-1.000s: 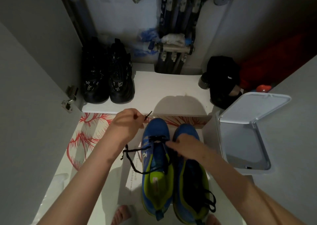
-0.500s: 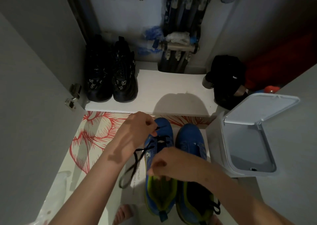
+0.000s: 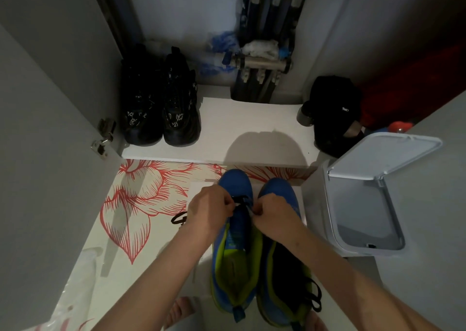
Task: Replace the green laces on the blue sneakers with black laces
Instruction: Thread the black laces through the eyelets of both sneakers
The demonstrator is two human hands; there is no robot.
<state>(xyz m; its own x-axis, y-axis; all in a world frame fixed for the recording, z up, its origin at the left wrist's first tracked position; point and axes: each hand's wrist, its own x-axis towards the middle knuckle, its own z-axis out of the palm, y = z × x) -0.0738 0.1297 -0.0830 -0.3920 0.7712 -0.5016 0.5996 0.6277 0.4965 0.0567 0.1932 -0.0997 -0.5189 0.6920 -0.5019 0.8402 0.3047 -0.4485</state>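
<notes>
Both hands are working over the left-side blue sneaker, which is standing on the floral floor covering just beside the right-side blue sneaker, toes pointing at the white shelf. The left hand is curling its fingers and pinching the black lace where it is crossing the front eyelets. A loose loop of that lace is lying on the floor covering, just outside the left wrist. The right hand is closing its fingertips in a narrow pinch on the eyelet edge of the same sneaker, right beside the lace; whether it is also catching the lace is hard to tell. Another black lace is hanging out by the heel of the right-side sneaker. A pair of black sneakers is sitting at the left end of the shelf and a black cap at its right end. A white bin is standing with its lid raised just beside the right-side sneaker
</notes>
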